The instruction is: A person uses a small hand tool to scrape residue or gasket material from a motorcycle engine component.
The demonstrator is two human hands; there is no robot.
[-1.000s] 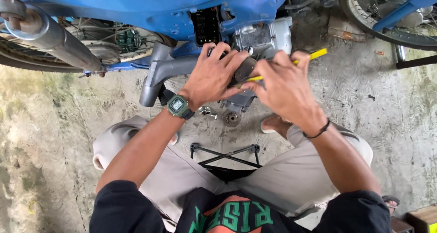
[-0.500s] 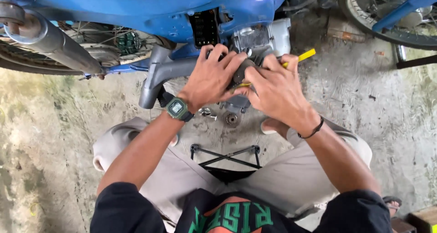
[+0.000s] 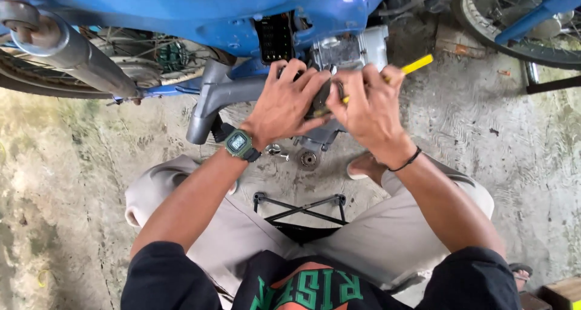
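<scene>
— What did the hands do at this moment?

— Both were on the engine of the blue motorcycle (image 3: 200, 13). The left hand (image 3: 284, 107) lay on a dark round part (image 3: 322, 98) at the engine side, with its fingers bent over it. So its grip was closed on this part, and the part sat between the two hands, just under the grey engine block (image 3: 357, 48).

— And the right one?

— The right hand (image 3: 370, 107) held a yellow-handled tool (image 3: 416, 65). Its grip was clamped around the shaft, and the yellow end stood out above the knuckles, toward the front wheel (image 3: 514, 25). The tip was hidden under the fingers, so I could not tell where it touched.

— What else was near?

— A green watch (image 3: 237, 143) was on the left wrist and a black band (image 3: 407, 161) on the right wrist. A small round metal piece (image 3: 308, 159) lay on the concrete floor (image 3: 72, 183) below the hands, near some little bolts (image 3: 275, 151). The grey exhaust pipe (image 3: 66, 49) was at the far left. The person sat on a low stool with a black frame (image 3: 299, 206).
</scene>
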